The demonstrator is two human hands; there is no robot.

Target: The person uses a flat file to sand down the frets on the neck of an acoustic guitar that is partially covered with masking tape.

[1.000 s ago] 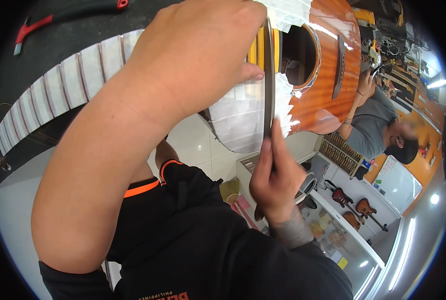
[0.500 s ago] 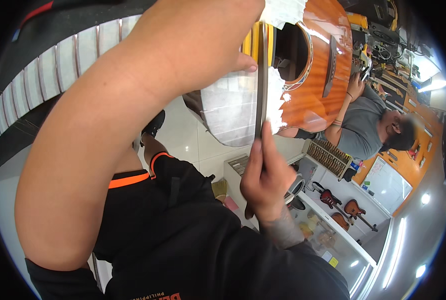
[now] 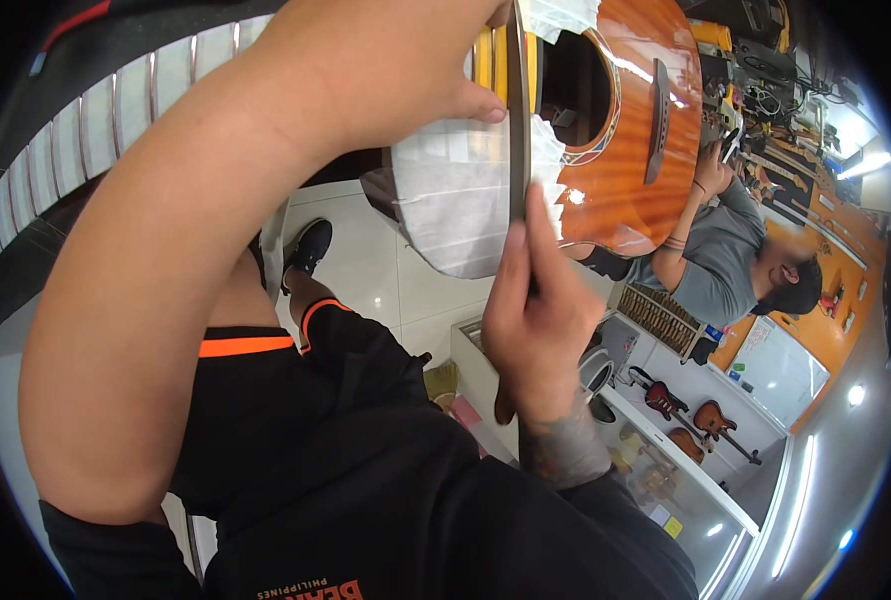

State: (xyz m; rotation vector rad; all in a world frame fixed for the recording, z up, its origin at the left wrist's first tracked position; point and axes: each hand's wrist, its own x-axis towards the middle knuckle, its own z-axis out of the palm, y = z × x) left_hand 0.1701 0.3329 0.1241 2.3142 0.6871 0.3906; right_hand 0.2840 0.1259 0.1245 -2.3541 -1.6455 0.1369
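A glossy orange-brown acoustic guitar [image 3: 631, 130] lies with soundhole and bridge showing. White masking tape [image 3: 451, 210] covers part of its top and the fretted neck [image 3: 131, 100], with yellow strips [image 3: 486, 60] near the soundhole. A long, narrow dark bar [image 3: 518, 150] crosses it beside the soundhole. My left hand [image 3: 426, 60] is closed at the bar's far end, thumb toward the yellow strips, fingertips mostly out of sight. My right hand [image 3: 541, 320] grips the bar's near end, forefinger stretched along it and thumb alongside.
A black mat [image 3: 56, 70] lies under the neck, with a red-handled tool [image 3: 71, 25]. A person in grey [image 3: 706, 255] works at a cluttered bench [image 3: 766, 120] on the right. A glass display case [image 3: 686, 490], hanging electric guitars [image 3: 666, 400] and a whiteboard [image 3: 781, 365] stand beyond.
My right hand, still on the bar, has moved up toward the soundhole. The guitar, bar and left arm sit higher and further left in view.
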